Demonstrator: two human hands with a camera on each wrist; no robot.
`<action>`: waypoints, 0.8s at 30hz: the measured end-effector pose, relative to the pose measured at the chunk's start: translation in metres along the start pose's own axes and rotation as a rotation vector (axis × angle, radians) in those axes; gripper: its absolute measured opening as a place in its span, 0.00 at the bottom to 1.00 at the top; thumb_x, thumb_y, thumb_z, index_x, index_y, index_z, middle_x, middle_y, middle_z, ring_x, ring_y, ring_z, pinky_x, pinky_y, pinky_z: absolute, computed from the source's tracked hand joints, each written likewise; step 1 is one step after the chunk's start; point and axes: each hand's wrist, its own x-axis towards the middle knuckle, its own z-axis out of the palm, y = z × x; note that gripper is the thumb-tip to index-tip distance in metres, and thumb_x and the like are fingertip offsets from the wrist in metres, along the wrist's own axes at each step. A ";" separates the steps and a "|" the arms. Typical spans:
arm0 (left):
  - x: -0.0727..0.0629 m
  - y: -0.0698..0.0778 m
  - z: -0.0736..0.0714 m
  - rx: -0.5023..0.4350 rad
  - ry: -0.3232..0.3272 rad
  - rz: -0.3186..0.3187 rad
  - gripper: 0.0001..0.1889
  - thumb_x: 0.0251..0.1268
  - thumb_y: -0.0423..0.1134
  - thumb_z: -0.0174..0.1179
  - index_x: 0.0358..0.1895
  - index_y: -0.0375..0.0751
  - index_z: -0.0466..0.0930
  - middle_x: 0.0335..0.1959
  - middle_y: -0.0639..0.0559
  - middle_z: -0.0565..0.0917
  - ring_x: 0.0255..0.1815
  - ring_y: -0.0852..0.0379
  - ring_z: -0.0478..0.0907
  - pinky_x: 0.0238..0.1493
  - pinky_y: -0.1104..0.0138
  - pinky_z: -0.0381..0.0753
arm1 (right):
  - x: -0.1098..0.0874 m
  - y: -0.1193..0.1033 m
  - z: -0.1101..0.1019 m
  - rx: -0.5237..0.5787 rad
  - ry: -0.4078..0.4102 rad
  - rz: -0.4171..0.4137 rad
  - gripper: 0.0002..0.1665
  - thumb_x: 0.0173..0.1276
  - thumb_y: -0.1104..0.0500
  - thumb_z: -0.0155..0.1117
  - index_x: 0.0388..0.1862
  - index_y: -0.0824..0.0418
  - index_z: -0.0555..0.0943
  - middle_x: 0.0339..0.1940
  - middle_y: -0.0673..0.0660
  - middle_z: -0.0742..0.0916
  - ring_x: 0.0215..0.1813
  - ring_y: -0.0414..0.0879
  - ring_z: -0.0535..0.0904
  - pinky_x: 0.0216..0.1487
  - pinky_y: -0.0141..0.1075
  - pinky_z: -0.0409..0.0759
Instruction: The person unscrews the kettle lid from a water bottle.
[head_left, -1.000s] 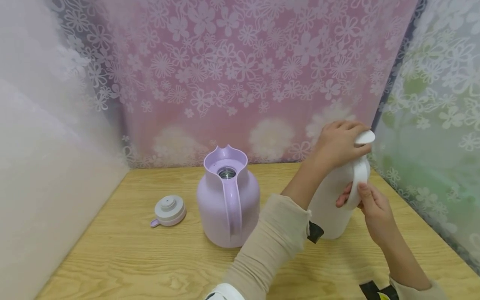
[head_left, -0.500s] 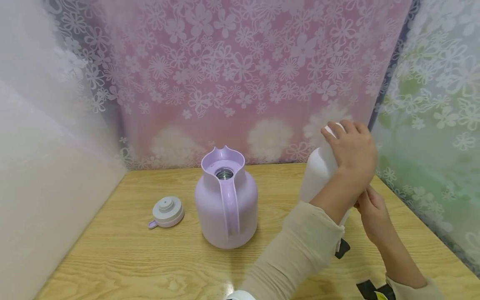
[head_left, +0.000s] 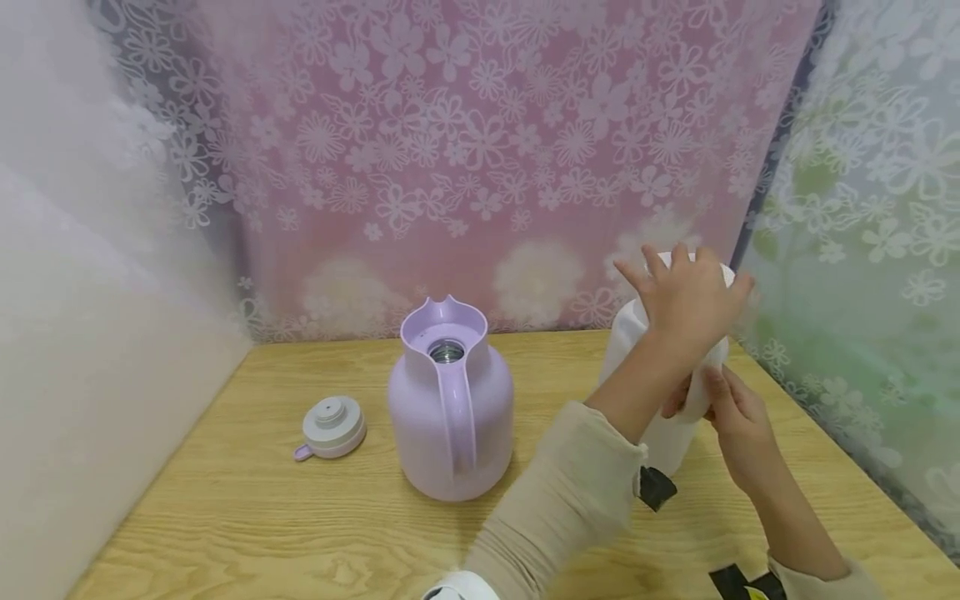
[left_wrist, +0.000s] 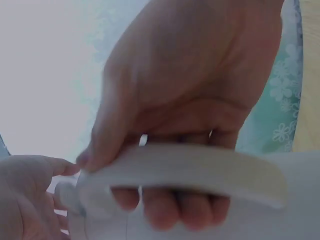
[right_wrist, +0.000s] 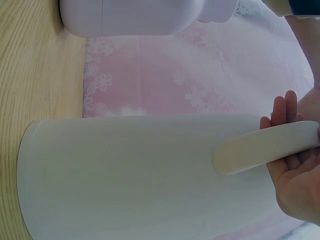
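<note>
A tall white thermos jug (head_left: 667, 442) stands at the right of the table. My right hand (head_left: 742, 425) grips its handle, with the fingers curled through the loop and the thumb along the outside; the left wrist view shows this hand (left_wrist: 190, 65) around the handle (left_wrist: 185, 167) close up. Over the white lid (head_left: 726, 268) my left hand (head_left: 686, 304) spreads its fingers, palm down; whether the palm touches the lid cannot be seen. A lavender thermos jug (head_left: 450, 417) without its lid is left of the white one, handle towards me, with a metallic-looking mouth.
A grey-white stopper lid (head_left: 332, 427) with a lavender tab lies left of the lavender jug on the wooden table (head_left: 300, 533). A pink flowered curtain (head_left: 450, 167) hangs behind, and a pale green one (head_left: 885, 317) closes the right side.
The left hand covers the lid, turns at the wrist to the right, then swings back with fingers spread. The lid's tab, visible earlier, is hidden now. The right hand stays on the handle.
</note>
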 end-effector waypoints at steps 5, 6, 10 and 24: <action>0.017 -0.032 -0.007 -0.030 -0.015 0.226 0.26 0.62 0.68 0.41 0.62 0.70 0.65 0.61 0.72 0.65 0.67 0.66 0.51 0.66 0.59 0.43 | 0.003 0.000 0.001 -0.009 -0.044 -0.017 0.20 0.77 0.63 0.30 0.36 0.71 0.71 0.26 0.59 0.80 0.32 0.46 0.77 0.38 0.28 0.74; 0.020 -0.038 -0.007 -0.017 -0.024 0.302 0.26 0.62 0.67 0.42 0.63 0.70 0.65 0.62 0.72 0.64 0.67 0.67 0.50 0.66 0.63 0.44 | 0.003 0.000 0.001 -0.001 -0.045 -0.017 0.20 0.77 0.63 0.30 0.37 0.71 0.71 0.25 0.59 0.80 0.33 0.46 0.77 0.39 0.28 0.74; 0.026 -0.054 -0.003 -0.011 -0.097 0.546 0.25 0.64 0.64 0.43 0.64 0.68 0.64 0.65 0.72 0.61 0.68 0.71 0.43 0.64 0.74 0.36 | 0.002 0.000 0.002 0.017 -0.055 -0.025 0.19 0.77 0.64 0.30 0.39 0.70 0.71 0.26 0.59 0.80 0.33 0.46 0.77 0.39 0.28 0.74; 0.016 -0.031 0.007 0.172 -0.067 0.353 0.21 0.68 0.63 0.33 0.63 0.78 0.60 0.63 0.77 0.59 0.67 0.66 0.48 0.64 0.68 0.44 | 0.003 0.000 0.000 -0.006 -0.030 -0.001 0.20 0.77 0.62 0.30 0.37 0.71 0.70 0.25 0.57 0.80 0.32 0.45 0.77 0.38 0.29 0.74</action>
